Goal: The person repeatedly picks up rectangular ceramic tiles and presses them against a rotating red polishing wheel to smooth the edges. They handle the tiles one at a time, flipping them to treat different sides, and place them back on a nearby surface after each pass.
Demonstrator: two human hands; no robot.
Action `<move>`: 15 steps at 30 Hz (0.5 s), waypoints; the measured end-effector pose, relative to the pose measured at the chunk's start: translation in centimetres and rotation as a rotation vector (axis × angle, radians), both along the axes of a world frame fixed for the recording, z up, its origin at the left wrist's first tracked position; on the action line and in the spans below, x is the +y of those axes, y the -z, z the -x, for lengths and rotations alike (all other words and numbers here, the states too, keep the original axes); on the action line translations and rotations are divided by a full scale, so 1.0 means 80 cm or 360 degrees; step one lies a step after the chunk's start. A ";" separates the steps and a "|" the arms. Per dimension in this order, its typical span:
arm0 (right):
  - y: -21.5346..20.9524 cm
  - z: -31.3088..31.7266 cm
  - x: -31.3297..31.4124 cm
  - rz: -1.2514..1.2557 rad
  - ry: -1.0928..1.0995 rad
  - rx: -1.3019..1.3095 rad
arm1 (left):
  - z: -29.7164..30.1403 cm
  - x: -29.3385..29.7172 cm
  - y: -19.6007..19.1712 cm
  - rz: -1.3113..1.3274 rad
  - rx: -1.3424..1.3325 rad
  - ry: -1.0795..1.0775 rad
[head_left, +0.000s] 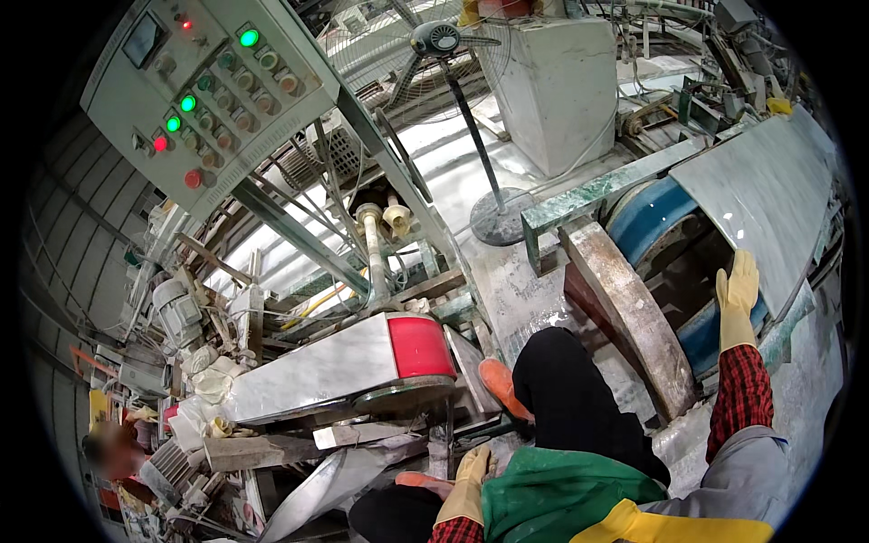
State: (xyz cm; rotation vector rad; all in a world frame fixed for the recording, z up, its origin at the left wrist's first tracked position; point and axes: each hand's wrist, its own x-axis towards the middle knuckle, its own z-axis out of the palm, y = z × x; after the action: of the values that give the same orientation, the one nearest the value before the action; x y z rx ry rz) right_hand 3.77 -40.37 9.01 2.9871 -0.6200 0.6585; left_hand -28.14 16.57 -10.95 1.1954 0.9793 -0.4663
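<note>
Head view, wide fisheye, edges bowed. Looks from head height steeply down and forward. Near: right knee [568,380], left hand [469,480], right hand [739,282]. Farther off: control panel [213,100] at left, fan [442,41] at far middle.

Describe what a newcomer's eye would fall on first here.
Probably the control panel at upper left, with its glowing green lights. Next, the bright red patch just below centre. Then the right hand, in a pale yellow glove, by the pale slab at right.
</note>
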 end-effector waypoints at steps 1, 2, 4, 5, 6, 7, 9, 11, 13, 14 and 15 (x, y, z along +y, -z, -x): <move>-0.001 0.000 0.000 0.0002 0.0012 0.0009 | -0.001 -0.002 0.001 0.0002 -0.0019 -0.0004; -0.001 0.000 0.001 0.0002 0.0021 0.0019 | -0.001 -0.003 0.001 0.0003 -0.0038 -0.0010; 0.004 0.000 -0.010 -0.0011 0.0026 0.0008 | -0.011 -0.016 -0.011 -0.0009 -0.0055 0.0016; 0.004 0.002 -0.013 -0.0015 0.0025 0.0004 | -0.017 -0.022 -0.020 -0.0015 -0.0063 0.0030; 0.005 0.002 -0.013 -0.0026 0.0015 0.0000 | -0.018 -0.023 -0.025 -0.0033 -0.0073 0.0031; 0.009 0.002 -0.013 0.0036 -0.0012 -0.0070 | -0.019 -0.024 -0.030 -0.0051 -0.0084 0.0033; 0.017 0.000 -0.011 0.0161 -0.0064 -0.0207 | -0.018 -0.025 -0.032 -0.0052 -0.0107 0.0019; 0.020 -0.001 -0.012 0.0186 -0.0094 -0.0241 | -0.017 -0.024 -0.031 -0.0020 -0.0132 -0.0015; 0.018 0.001 -0.013 0.0169 -0.0089 -0.0208 | -0.019 -0.027 -0.034 -0.0064 -0.0123 0.0012; 0.016 0.002 -0.014 0.0137 -0.0070 -0.0159 | -0.020 -0.029 -0.036 -0.0086 -0.0119 0.0026; 0.013 0.001 -0.010 0.0097 -0.0060 -0.0112 | -0.018 -0.027 -0.033 -0.0094 -0.0155 0.0029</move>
State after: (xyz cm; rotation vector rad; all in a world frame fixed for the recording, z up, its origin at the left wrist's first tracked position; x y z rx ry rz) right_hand 3.65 -41.15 7.98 2.9373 -0.5377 0.7733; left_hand -26.74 14.39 -8.29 1.2693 0.9046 -0.3925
